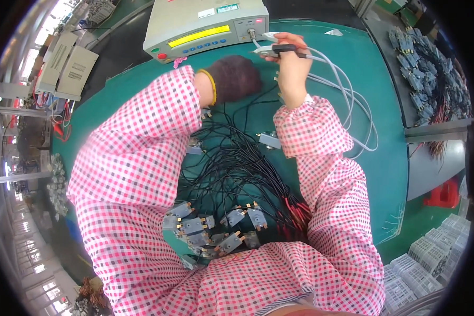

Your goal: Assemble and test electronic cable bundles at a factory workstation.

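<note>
Clip [267,49] sat in your right hand [295,62], bare, its fingers clamped on the grips just in front of the meter [205,31]. A pale lead [376,138] looped from that hand over the right side of the green mat [389,181]. Your left hand [236,79] wore a dark glove with a yellow cuff and hovered or rested in front of the meter's buttons; it was blurred, so I couldn't tell whether its fingers were apart or together.

The meter stood at the mat's far edge, its yellow screen [199,36] lit. Black cables [242,158] lay tangled between your sleeves, running down to red ends [297,210] near your right elbow. One grey block [269,140] lay on the mat beside your right sleeve, and more blocks [230,242] with brass tips were clustered close to your body. Off to the right, a heap [424,79] of similar blocks and cables lay on a side surface, with white trays [432,245] lower down.
</note>
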`<action>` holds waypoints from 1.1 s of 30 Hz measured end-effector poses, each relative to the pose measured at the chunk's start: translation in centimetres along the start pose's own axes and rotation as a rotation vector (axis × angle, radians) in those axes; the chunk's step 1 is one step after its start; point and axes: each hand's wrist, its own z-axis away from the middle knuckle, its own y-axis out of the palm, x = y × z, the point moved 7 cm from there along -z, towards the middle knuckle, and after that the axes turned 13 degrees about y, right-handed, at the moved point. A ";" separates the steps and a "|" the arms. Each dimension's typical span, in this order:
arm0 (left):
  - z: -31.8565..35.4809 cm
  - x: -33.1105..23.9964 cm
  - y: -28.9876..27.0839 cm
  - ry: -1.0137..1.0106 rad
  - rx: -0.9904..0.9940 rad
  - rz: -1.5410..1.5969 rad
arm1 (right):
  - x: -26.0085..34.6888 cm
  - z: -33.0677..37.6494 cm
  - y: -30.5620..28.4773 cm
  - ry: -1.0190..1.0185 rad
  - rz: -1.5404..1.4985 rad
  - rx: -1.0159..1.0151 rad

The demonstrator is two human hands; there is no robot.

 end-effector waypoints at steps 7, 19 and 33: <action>10.6 4.2 -2.1 -0.783 -0.296 0.726 | -1.5 1.5 2.1 0.089 0.107 0.116; 19.2 -6.1 7.9 -1.101 -1.049 1.066 | -0.3 12.5 13.2 0.210 0.255 0.711; 16.2 -7.7 4.8 -1.184 -1.443 1.898 | -0.1 12.4 12.8 0.090 0.486 0.737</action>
